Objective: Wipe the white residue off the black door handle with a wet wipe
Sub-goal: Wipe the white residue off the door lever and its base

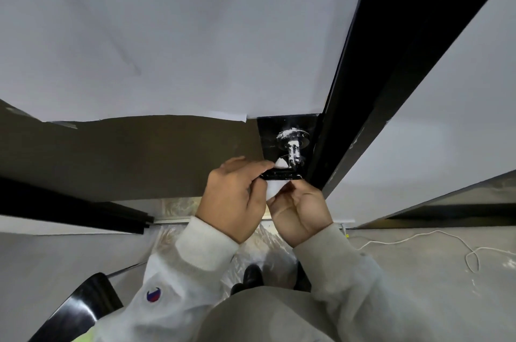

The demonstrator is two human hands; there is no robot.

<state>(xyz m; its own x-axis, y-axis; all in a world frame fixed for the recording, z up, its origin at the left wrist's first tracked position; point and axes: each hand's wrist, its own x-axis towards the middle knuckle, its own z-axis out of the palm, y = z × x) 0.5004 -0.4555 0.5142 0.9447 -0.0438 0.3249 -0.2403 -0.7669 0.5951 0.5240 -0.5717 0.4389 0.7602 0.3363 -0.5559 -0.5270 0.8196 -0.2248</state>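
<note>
Left hand (237, 196) is curling around the black metal door handle's lever (282, 174), pinching a white wet wipe (275, 188) there. Right hand (300, 210) is gripping the wipe's lower edge. White residue is coating the handle's neck (293, 146).

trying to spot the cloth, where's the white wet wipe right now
In the head view, the white wet wipe sits just right of centre, pinched between the left hand and right hand, draped over the black door handle's lever below its residue-streaked round base.

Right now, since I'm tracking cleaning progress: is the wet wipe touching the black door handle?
Touching. The head view shows the wet wipe draped over the door handle lever, pinched by the left hand and right hand.
</note>
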